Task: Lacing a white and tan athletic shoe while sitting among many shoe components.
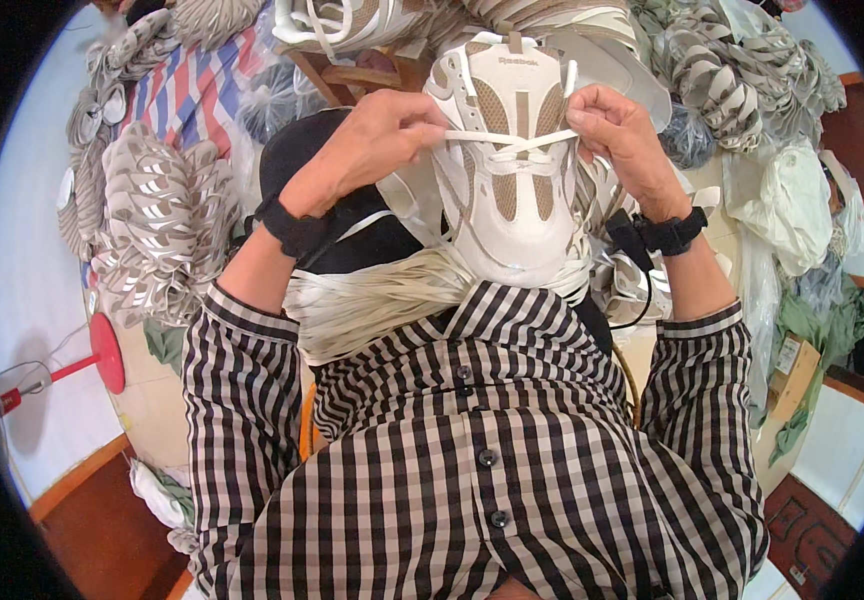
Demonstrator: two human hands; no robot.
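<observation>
A white and tan shoe upper [525, 215] lies in front of me over my lap, its toe toward my body and its tongue away from me. A flat white shoelace [487, 137] runs through its lower eyelets and crosses over the tongue. On the left side, my left hand [392, 140] pinches one length of the lace between closed fingers. My right hand [620, 140] grips the opposite length by the other edge of the upper, so the lace is stretched across. Below my left wrist, a bundle of loose white laces [382, 295] rests on my lap.
Stacked shoe uppers [157, 215] stand at the left, with another heap [717, 75] at the far right. More uppers [352, 25] sit on a wooden stand ahead. A white plastic bag [797, 210] and a cardboard box [794, 375] are on the right. A black cable hangs by my right wrist.
</observation>
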